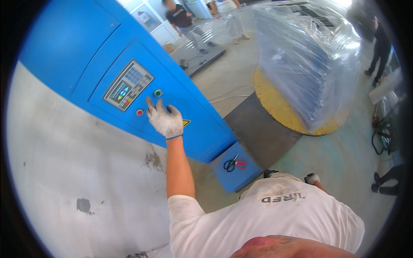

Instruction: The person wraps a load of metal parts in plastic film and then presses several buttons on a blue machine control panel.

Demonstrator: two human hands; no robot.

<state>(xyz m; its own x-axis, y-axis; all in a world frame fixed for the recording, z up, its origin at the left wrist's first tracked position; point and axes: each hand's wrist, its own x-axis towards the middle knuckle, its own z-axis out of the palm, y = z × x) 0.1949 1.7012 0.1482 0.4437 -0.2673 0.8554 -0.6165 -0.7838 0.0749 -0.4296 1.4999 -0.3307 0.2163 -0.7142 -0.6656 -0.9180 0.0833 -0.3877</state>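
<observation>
Set into the front of a tall blue metal cabinet (189, 116), as its bolder fittings show, one grey rectangular control panel (140, 87), long axis slanting from lower left to upper right, face turned toward the camera. White-gloved left hand (164, 119): raised just beside the panel, to its lower right, fingers spread and pointing upward, nothing held; contact cannot be told. Round green push button (158, 93): just above the fingertips. Round red push button (140, 112): left of them. Right hand (312, 179), gloved: low, well apart from left hand and panel; whether closed, cannot be told.
</observation>
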